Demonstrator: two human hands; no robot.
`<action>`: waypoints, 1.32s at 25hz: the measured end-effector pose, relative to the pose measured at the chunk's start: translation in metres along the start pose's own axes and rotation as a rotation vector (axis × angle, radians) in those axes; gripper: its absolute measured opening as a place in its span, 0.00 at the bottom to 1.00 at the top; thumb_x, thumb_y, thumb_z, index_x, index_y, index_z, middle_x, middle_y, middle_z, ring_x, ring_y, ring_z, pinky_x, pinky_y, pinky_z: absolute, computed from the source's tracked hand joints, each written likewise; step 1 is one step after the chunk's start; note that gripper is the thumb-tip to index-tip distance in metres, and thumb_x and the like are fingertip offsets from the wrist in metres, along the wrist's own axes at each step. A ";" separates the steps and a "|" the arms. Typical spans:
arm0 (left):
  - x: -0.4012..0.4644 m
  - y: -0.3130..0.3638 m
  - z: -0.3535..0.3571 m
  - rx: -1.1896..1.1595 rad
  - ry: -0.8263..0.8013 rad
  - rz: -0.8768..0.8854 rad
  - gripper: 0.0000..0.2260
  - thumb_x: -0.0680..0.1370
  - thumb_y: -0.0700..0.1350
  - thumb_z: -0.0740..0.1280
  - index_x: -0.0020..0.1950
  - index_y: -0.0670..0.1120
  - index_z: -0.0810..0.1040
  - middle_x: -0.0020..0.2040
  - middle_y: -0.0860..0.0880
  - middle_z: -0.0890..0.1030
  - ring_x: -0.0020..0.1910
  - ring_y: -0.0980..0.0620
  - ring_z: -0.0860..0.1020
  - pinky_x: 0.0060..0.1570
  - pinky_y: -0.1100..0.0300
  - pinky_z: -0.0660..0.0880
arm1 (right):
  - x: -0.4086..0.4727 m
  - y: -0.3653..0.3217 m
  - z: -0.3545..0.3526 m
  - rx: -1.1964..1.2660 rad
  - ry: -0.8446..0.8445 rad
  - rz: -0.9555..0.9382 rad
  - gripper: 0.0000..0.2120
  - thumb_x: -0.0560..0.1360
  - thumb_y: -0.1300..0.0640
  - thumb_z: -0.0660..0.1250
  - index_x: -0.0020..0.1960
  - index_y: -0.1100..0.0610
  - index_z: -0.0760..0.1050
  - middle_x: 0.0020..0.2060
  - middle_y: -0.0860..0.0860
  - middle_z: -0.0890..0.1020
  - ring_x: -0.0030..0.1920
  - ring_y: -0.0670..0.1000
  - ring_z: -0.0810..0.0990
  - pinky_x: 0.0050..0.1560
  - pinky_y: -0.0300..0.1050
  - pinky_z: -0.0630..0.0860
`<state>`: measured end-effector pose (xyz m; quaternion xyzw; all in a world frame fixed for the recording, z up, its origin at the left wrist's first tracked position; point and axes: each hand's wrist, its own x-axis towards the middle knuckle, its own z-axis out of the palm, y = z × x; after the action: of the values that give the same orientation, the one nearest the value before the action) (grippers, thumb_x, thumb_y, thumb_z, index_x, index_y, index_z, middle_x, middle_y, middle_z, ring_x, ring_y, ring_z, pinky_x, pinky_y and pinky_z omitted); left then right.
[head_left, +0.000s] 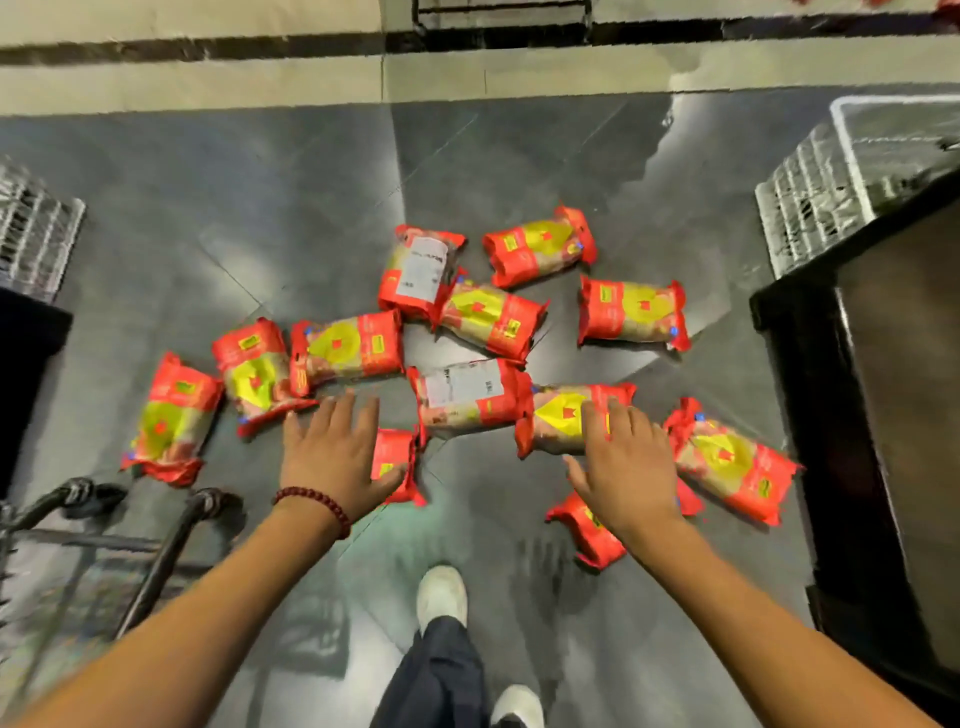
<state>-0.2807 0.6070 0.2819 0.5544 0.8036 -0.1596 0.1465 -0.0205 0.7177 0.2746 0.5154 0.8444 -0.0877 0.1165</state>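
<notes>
Glossy dark floor tiles (311, 197) are strewn with about a dozen red packets (634, 312), laid flat at all angles, some touching or overlapping, between a wire basket (831, 187) above a black stand (893, 364) on the right and a second basket (31, 234) on the left. Both hands are reached down over the nearest packets, fingers spread and nothing held. The left hand (332, 457) is placed over the near packet (392, 460), with the thumb lying across its wrapper; whether contact is made cannot be told. The right hand (628, 467) is stretched above the diamond-marked packet (558, 421), while a low packet (592, 535) is half hidden beneath the wrist. Trouble is most likely to be caused by the slick wrappers on the polished tiles: a packet pressed flat instead of being pinched could be pushed away rather than lifted. Overlapping neighbours could be dragged along or flipped when one is pulled free. The low packet could be overlooked, or trodden on by the white shoe (441, 592) close behind it. Contents could be crushed if the wrappers are squeezed hard.
</notes>
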 end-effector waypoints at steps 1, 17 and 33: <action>0.014 -0.007 0.021 0.001 -0.035 -0.034 0.39 0.71 0.67 0.61 0.76 0.46 0.60 0.75 0.41 0.64 0.74 0.43 0.64 0.68 0.37 0.61 | 0.025 -0.014 0.013 -0.006 -0.013 -0.044 0.33 0.58 0.48 0.78 0.58 0.62 0.77 0.49 0.64 0.81 0.47 0.65 0.81 0.44 0.58 0.79; 0.148 -0.059 0.444 -0.725 -0.346 -0.887 0.48 0.67 0.76 0.55 0.73 0.40 0.65 0.70 0.33 0.69 0.67 0.34 0.70 0.70 0.44 0.65 | 0.311 -0.076 0.357 -0.233 -0.095 -0.471 0.31 0.73 0.47 0.65 0.71 0.60 0.62 0.65 0.60 0.71 0.65 0.61 0.69 0.57 0.55 0.69; 0.202 -0.042 0.495 -1.412 0.193 -0.915 0.62 0.51 0.57 0.82 0.77 0.46 0.52 0.70 0.47 0.69 0.65 0.46 0.72 0.65 0.53 0.69 | 0.309 -0.109 0.426 0.415 -0.505 -0.158 0.39 0.67 0.36 0.70 0.62 0.64 0.62 0.63 0.61 0.76 0.62 0.60 0.75 0.56 0.48 0.72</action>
<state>-0.3603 0.5566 -0.2462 -0.0357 0.8688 0.3844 0.3101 -0.2086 0.8173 -0.2190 0.4232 0.7903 -0.3915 0.2073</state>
